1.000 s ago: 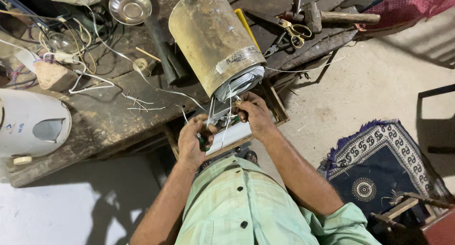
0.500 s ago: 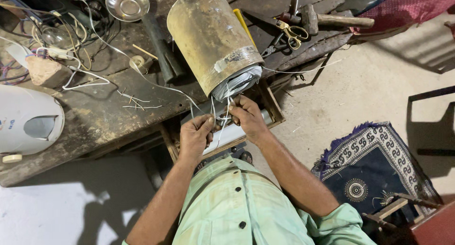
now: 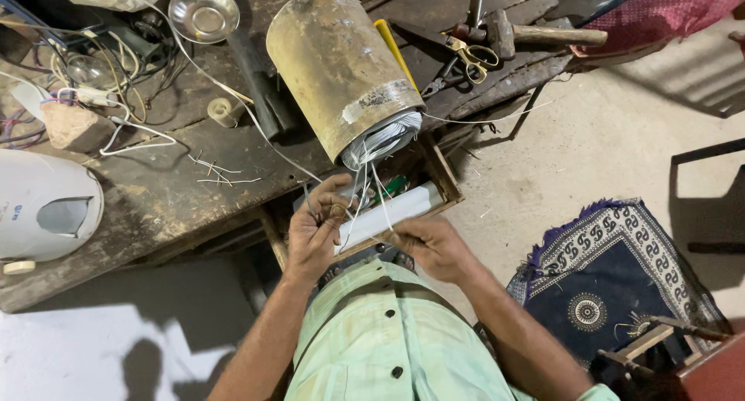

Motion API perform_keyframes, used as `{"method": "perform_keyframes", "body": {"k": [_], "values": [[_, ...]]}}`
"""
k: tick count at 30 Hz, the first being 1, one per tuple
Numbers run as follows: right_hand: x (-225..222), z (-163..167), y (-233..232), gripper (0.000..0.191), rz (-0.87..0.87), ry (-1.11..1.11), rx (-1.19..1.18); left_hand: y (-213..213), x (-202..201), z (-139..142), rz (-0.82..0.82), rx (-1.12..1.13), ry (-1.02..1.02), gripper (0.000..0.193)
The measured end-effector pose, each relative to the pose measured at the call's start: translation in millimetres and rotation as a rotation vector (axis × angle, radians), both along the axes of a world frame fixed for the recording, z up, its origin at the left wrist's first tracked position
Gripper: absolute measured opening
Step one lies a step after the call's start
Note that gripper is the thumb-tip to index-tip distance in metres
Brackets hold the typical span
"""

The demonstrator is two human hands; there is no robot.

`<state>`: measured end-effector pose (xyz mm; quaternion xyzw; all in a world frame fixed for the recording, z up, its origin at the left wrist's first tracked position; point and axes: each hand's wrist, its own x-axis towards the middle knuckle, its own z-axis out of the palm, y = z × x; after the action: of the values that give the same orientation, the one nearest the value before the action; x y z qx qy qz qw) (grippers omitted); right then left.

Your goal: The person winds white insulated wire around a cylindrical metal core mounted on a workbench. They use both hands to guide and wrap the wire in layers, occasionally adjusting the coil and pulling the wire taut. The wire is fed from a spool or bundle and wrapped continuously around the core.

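Since before, my right hand (image 3: pixel 431 246) pulled back toward six o'clock, pinching a wire (image 3: pixel 380 199); left hand (image 3: pixel 317 226) grips wires below the drum (image 3: pixel 337 67).

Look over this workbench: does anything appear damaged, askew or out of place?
Yes. The rusty metal cylinder lies tilted on its side, its end overhanging the bench edge, with loose white wires trailing to the left hand and right hand. Short wire offcuts lie scattered on the worn bench.

One hammer (image 3: pixel 535 32) (one scissors (image 3: pixel 472 55))
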<state>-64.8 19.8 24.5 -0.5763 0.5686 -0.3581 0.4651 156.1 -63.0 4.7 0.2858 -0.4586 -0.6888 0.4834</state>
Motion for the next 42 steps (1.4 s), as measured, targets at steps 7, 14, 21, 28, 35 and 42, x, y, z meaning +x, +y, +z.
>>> {"method": "perform_keyframes", "body": {"k": [7, 14, 21, 28, 35, 42], "values": [[6.3, 59.1, -4.9, 0.013, 0.01, 0.495, -0.766, -4.6, -3.8, 15.1, -0.009, 0.26, 0.217, 0.012], [1.2, 31.1, -45.1, 0.032, -0.017, -0.843, -0.377, 9.7, -35.6, 16.3, 0.028, 0.653, 0.234, 0.016], [-12.2, -14.0, -66.8, 0.02, -0.282, -0.617, -0.151, -9.1, -20.3, -15.0, 0.003, 0.634, 0.252, 0.011], [20.7, -10.9, -98.3, 0.028, -0.19, 0.248, -0.347, -36.6, -31.5, -35.9, -0.077, 0.456, -0.18, 0.019], [16.6, 5.4, -104.9, 0.014, -0.164, 0.46, -0.46, -25.7, -29.8, -16.3, 0.002, 0.004, -0.717, 0.019], [28.8, 7.9, -104.4, 0.017, -0.291, 0.509, -0.482, -9.3, -39.2, -15.2, 0.13, -0.379, -0.613, 0.025]]}}
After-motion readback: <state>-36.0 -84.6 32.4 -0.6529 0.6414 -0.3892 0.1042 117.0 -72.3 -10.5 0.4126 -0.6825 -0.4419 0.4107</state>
